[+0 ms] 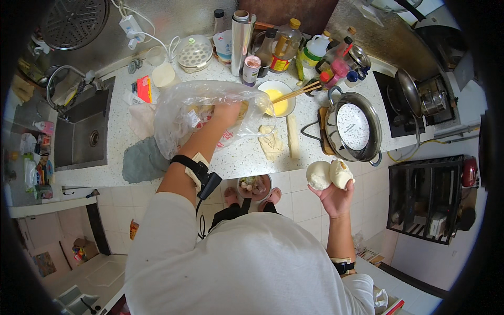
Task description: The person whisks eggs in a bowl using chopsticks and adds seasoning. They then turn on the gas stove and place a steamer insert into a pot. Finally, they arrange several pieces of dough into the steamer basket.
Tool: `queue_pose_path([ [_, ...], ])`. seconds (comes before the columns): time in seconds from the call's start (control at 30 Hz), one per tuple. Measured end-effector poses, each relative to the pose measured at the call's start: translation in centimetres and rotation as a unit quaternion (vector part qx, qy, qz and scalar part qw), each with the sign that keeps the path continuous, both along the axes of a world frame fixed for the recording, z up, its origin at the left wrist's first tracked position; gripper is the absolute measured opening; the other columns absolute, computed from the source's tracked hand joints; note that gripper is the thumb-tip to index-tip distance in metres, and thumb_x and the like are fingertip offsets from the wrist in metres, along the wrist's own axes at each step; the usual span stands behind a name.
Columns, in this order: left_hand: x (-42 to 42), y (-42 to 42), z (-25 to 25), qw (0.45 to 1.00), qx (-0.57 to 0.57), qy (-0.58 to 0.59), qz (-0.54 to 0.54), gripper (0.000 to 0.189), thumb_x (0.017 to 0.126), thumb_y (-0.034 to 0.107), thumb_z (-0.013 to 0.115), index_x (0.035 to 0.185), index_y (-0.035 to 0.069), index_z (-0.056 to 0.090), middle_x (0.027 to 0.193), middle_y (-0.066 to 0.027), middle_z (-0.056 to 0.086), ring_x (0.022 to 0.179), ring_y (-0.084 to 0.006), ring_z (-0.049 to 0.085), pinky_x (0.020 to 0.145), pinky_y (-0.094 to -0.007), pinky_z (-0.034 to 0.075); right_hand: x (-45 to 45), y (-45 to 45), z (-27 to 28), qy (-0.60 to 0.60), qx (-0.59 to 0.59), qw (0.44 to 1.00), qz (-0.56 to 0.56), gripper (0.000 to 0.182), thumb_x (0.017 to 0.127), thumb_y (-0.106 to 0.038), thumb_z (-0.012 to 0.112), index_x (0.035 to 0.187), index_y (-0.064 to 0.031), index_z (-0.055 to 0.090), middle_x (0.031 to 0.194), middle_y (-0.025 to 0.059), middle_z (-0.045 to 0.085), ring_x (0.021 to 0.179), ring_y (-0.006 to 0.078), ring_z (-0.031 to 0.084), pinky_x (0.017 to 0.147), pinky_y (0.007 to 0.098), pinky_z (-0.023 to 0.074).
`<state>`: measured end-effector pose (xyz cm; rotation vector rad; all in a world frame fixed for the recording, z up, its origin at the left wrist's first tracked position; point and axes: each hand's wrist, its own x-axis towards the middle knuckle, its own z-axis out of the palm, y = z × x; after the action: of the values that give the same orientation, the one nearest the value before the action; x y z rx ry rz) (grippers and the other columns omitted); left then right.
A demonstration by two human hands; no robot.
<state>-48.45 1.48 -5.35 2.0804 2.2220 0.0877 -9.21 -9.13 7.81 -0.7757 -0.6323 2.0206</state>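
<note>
Two pale steamed buns, one on the left (pixel 319 175) and one with a yellowish spot on the right (pixel 340 173), rest in my right hand (pixel 335 199), out past the counter's front edge. My left hand (pixel 227 112) reaches into a large clear plastic bag (pixel 169 114) with red print. Its fingers are hidden in the bag among wrapped, yellowish contents, so any grip there cannot be made out. Right of the bag lie a flat, crumpled, pale dough-like piece (pixel 270 142) and a pale stick-shaped piece (pixel 293 136).
Behind these, a white bowl (pixel 292 103) holds yellow liquid and chopsticks (pixel 302 91). A steel steamer pot (pixel 374 130) sits on a wooden board (pixel 325 134) at right. Bottles (pixel 285 47) line the back. A sink (pixel 78 145) is at left; a grey cloth (pixel 144 161) lies by the bag.
</note>
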Motion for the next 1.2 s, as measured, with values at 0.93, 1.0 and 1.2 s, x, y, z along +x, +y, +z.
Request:
queue_pose_path([
  [0.93, 1.5, -0.4, 2.6, 0.995, -0.042, -0.029, -0.086, 0.034, 0.085, 0.012, 0.047, 0.119, 0.005, 0.052, 0.121, -0.017, 0.054, 0.112, -0.0323, 0.051, 0.096, -0.0394, 0.04, 5.0, 1.9, -0.6, 0.008, 0.019, 1.0, 0.0, 0.078, 0.076, -0.061, 0.055, 0.137, -0.0161, 0.032, 0.138, 0.0114, 0.037, 0.124, 0.0354, 0.041, 0.093, 0.0562, 0.0413],
  [1.0, 2.0, -0.8, 3.6, 0.995, 0.002, -0.05, -0.086, 0.036, 0.083, 0.015, 0.052, 0.118, 0.005, 0.054, 0.121, -0.0159, 0.054, 0.113, -0.0316, 0.05, 0.097, -0.0386, 0.04, 5.6, 3.3, -0.7, 0.0, 0.021, 0.999, 0.024, 0.078, 0.076, -0.062, 0.054, 0.136, -0.0167, 0.034, 0.138, 0.0101, 0.037, 0.124, 0.0345, 0.04, 0.093, 0.0565, 0.0412],
  [1.2, 3.7, 0.5, 2.9, 0.976, -0.11, -0.176, 0.068, 0.042, 0.08, 0.025, 0.059, 0.117, 0.006, 0.055, 0.12, -0.0139, 0.056, 0.112, -0.0287, 0.051, 0.096, -0.0378, 0.04, 7.3, 6.5, -0.8, 0.002, 0.013, 0.998, 0.061, 0.078, 0.077, -0.062, 0.054, 0.135, -0.0152, 0.034, 0.137, 0.0101, 0.038, 0.124, 0.0349, 0.041, 0.094, 0.0567, 0.0409],
])
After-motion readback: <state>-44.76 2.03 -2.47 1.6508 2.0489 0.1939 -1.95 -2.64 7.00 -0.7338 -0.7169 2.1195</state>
